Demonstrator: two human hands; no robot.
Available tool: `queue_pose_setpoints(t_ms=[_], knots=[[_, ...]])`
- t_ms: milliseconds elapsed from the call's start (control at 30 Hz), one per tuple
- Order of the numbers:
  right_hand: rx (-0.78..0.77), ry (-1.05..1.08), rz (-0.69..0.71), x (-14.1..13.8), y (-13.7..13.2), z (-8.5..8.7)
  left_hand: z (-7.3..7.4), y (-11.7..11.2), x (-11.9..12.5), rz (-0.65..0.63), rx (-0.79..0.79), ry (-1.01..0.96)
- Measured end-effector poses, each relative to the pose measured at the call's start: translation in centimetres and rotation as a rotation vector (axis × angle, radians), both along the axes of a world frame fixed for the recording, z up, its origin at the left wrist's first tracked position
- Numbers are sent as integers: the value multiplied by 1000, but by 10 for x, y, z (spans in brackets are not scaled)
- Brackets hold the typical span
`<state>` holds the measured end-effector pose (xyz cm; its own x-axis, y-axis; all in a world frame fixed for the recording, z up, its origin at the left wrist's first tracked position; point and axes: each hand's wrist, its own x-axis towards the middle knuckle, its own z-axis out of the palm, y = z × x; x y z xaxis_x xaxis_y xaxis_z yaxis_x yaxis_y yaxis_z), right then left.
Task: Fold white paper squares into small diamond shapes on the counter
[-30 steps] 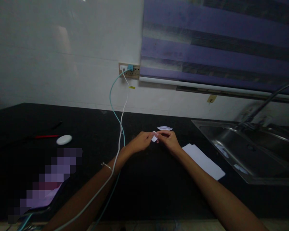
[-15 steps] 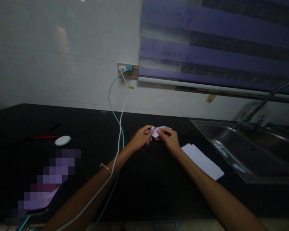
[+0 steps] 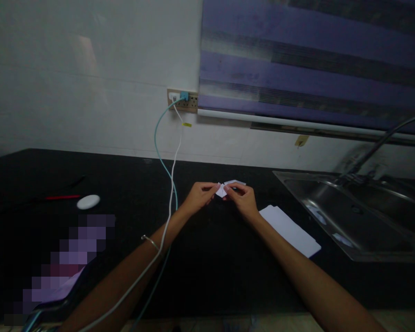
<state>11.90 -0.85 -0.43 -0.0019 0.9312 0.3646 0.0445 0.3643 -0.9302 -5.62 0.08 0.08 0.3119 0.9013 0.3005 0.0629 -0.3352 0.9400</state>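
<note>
Between my two hands is a small piece of folded white paper (image 3: 222,191), with a pointed flap reaching out to the right behind my right hand. My left hand (image 3: 201,197) pinches its left edge between thumb and fingers. On the other side, my right hand (image 3: 242,198) grips the paper with its thumb on top near the middle. The fingers under the paper are partly hidden. A bracelet (image 3: 150,241) circles my left wrist.
White paper sheets (image 3: 290,230) lie by my right forearm, left of the steel sink (image 3: 352,230). White and teal cables (image 3: 172,184) run from the wall socket (image 3: 190,102) across my left arm. A white oval object (image 3: 88,202) and a red stick-like object (image 3: 62,197) lie at left.
My left fingers have straightened somewhat and shifted their pinch on the folded paper's left edge. My right hand keeps nearly the same grip.
</note>
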Motion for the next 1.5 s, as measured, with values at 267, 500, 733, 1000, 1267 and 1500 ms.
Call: queue_pose_setpoints(t_ms=[267, 500, 733, 1000, 1267, 1500], knots=[[-18, 252, -79, -4, 2, 0, -1, 3, 3, 84, -63, -318], [0, 334, -69, -8, 3, -2, -8, 5, 7, 34, -126, -531], [41, 186, -35, -6, 1, -1, 0, -3, 12, -5, -69, -183], [45, 170, -33, -5, 1, -1, 2, -4, 9, 101, 70, -51], [20, 241, 83, -6, -3, -2, 7, -8, 6, 169, 128, -63], [-18, 95, 124, -7, -7, 2, 4, -7, 2, 92, 141, 21]])
